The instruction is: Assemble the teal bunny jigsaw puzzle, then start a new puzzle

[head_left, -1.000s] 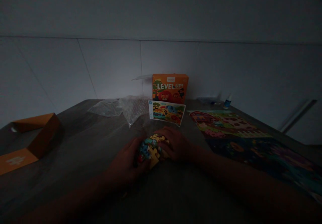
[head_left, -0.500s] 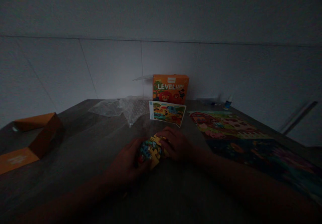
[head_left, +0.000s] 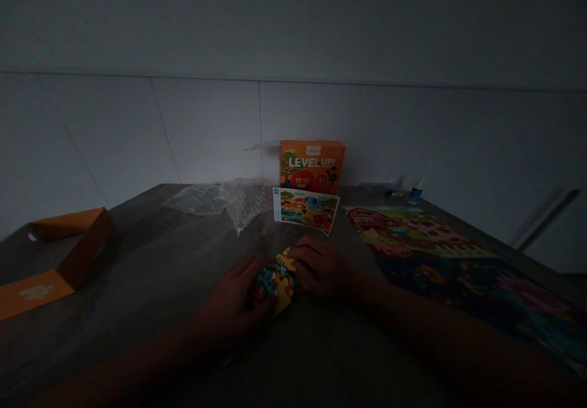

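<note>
A heap of jigsaw puzzle pieces [head_left: 280, 278], yellow, blue and other colours, lies on the dark table in front of me. My left hand [head_left: 236, 301] curls round the heap's left side, its fingers and thumb against the pieces. From the right, my right hand [head_left: 321, 267] cups the other side, fingers bent over the yellow pieces. Both hands are closed on the pieces between them. Just behind them a picture card [head_left: 306, 208] with an animal scene leans against an orange box [head_left: 312, 164] marked LEVEL UP. The light is dim, and the undersides of the hands are hidden.
Crumpled clear plastic bags [head_left: 224, 200] lie at the back left. An orange open cardboard piece [head_left: 68, 261] stands at the far left. Assembled puzzles [head_left: 426, 237] cover the right side, with a small bottle [head_left: 416, 191] behind. A pale wall [head_left: 206, 126] borders the table's back.
The whole view has shifted slightly, so everything sits a little lower. Both hands stay round the puzzle pieces, with hardly any change in their hold.
</note>
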Motion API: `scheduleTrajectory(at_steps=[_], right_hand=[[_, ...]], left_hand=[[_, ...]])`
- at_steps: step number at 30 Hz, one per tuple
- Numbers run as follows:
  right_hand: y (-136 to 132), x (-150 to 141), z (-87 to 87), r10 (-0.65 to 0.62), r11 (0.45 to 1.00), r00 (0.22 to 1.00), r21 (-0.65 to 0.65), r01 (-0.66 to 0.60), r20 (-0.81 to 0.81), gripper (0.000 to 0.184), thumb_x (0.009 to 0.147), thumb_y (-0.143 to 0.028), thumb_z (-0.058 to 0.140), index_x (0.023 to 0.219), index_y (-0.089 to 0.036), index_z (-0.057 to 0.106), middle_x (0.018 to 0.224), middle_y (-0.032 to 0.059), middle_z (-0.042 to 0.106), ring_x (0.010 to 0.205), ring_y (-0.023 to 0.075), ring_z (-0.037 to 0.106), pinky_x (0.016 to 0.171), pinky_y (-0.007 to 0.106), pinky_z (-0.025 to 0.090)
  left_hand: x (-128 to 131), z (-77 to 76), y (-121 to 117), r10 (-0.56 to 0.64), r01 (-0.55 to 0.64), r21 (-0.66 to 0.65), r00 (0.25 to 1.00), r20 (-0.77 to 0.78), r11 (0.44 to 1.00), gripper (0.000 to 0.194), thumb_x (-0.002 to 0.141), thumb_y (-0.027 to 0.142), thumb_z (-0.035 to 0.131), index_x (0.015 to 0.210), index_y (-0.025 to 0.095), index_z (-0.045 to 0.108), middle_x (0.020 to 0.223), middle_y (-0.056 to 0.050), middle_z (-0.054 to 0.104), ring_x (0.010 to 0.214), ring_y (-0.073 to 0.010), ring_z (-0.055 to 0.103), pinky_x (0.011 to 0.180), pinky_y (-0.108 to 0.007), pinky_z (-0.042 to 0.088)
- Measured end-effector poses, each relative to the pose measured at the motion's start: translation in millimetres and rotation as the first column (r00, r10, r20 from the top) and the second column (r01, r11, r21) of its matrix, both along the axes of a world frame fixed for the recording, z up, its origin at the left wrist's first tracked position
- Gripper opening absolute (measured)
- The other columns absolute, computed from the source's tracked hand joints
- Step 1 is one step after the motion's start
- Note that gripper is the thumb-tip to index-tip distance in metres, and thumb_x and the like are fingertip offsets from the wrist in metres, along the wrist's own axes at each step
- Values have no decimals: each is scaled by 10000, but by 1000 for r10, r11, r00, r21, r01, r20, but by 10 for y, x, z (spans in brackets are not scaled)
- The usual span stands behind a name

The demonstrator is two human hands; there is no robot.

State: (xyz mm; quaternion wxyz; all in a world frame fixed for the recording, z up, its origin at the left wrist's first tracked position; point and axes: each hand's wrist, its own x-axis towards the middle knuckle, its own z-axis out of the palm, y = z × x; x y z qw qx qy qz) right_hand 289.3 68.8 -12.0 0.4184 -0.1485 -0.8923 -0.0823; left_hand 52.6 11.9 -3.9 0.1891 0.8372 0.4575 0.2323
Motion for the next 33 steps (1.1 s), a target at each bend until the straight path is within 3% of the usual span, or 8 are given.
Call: scheduleTrajectory(at_steps=[18,33], right_hand=[[26,9,5,6,999,1000,43,-7,22,147,932,-155,488,1002,-134,616,862,92,625,726,161,570,579,269,480],[21,23,25,-24,999,995,-35,27,96,170,943,-167,465,994,-139,625,867,81,606,729,157,557,588,263,465]], left_hand=[[-12,-10,16,-28,28,-5,998,-58,1000,470,861,365,584,1307,233,515,1232,-90,621,1114,-288,600,957,-448,500],[-5,14,7,-19,18,-14,998,-64,1000,470,864,384,578,1311,247,535,1216,-85,636,1095,-285,609,949,-436,504]])
